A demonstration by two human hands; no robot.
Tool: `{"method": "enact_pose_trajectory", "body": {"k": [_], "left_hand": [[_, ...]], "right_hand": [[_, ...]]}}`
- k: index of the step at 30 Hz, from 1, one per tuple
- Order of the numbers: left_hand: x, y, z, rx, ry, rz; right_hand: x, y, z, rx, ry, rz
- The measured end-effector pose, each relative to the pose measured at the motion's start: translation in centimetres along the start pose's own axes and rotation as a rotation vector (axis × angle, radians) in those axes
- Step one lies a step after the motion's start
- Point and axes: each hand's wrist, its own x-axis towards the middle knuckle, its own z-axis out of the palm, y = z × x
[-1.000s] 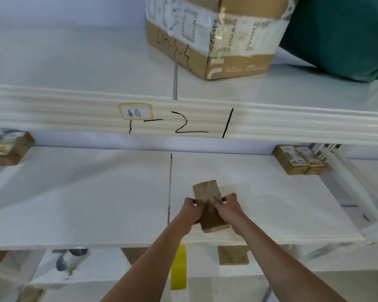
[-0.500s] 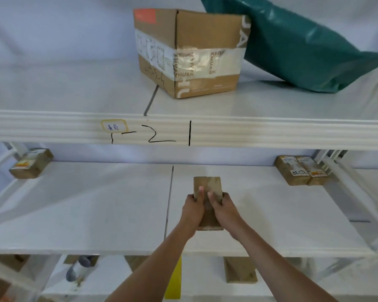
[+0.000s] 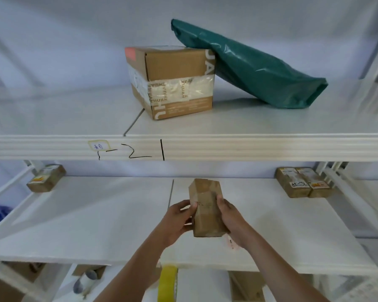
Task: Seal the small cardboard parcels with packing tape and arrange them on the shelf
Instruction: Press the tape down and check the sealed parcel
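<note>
A small brown cardboard parcel point(image 3: 206, 208) is held above the middle white shelf point(image 3: 96, 214), its long side pointing away from me. My left hand point(image 3: 179, 219) grips its left side with curled fingers. My right hand point(image 3: 229, 219) grips its right side and lower corner. A yellow roll of packing tape point(image 3: 167, 283) hangs at my left forearm below the shelf edge. Two sealed small parcels point(image 3: 301, 182) lie side by side at the shelf's right back. Another small parcel point(image 3: 45, 178) lies at the left back.
On the upper shelf point(image 3: 271, 125) stand a larger taped cardboard box point(image 3: 172, 83) and a green plastic mailer bag point(image 3: 260, 68) leaning on it. The shelf edge bears a handwritten label point(image 3: 98, 146). A white bottle-like object point(image 3: 84, 282) and cardboard lie on the level below.
The view has tilted up, showing more of the upper shelf. Both hands turned the parcel slightly and shifted from its top to its sides.
</note>
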Motion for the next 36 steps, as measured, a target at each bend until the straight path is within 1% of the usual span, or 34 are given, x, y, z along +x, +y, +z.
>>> {"method": "enact_pose_trajectory", "body": {"k": [3,7,9,12,15,18,19,22,25,28,30,32,34,36], "left_hand": [[-0.2,0.3,0.5,0.006,-0.017,0.021],[-0.8,-0.3,2.0,-0.01,-0.044,0.023],[-0.9,-0.7,2.6,-0.058,-0.06,0.018],[-0.8,-1.2,3.3,-0.103,-0.075,0.035],[-0.8,-1.5,4.0,-0.119,0.014,0.049],[-0.1,-1.3,4.5,-0.105,0.145,0.008],[0.0,-1.2,4.8,-0.08,0.189,-0.019],[0.0,-0.9,6.1,0.126,0.297,-0.07],[-0.1,0.1,8.3,0.246,0.231,0.0],[0.2,0.7,9.4,0.324,0.188,0.0],[0.3,0.4,9.6,0.303,0.17,-0.004],[0.1,-0.1,9.2,0.223,0.106,0.005],[-0.5,-0.5,8.5,0.143,0.011,0.011],[-0.8,-0.6,7.6,0.147,-0.038,0.026]], "right_hand": [[-0.4,-0.5,-0.6,-0.058,-0.007,-0.004],[-0.7,-0.4,-1.9,-0.072,0.009,0.023],[-1.1,-0.8,-2.6,-0.049,-0.027,0.032],[-1.9,-1.6,-3.7,0.0,-0.124,0.022],[-2.1,-1.9,-4.9,0.028,-0.173,0.003],[-1.8,-1.9,-5.7,0.014,-0.083,-0.075],[-1.5,-1.5,-5.9,0.002,-0.052,-0.083],[-1.7,-0.3,-5.7,-0.007,0.002,-0.086],[-2.2,0.0,-5.4,-0.083,0.02,-0.121],[-2.5,-0.3,-5.7,-0.071,-0.063,-0.09],[-2.7,-0.5,-6.2,-0.103,-0.135,-0.09],[-2.9,-0.6,-6.7,-0.126,-0.146,-0.108],[-3.0,-0.5,-7.3,-0.085,-0.149,-0.118],[-3.2,-0.3,-7.5,-0.028,-0.184,-0.114]]}}
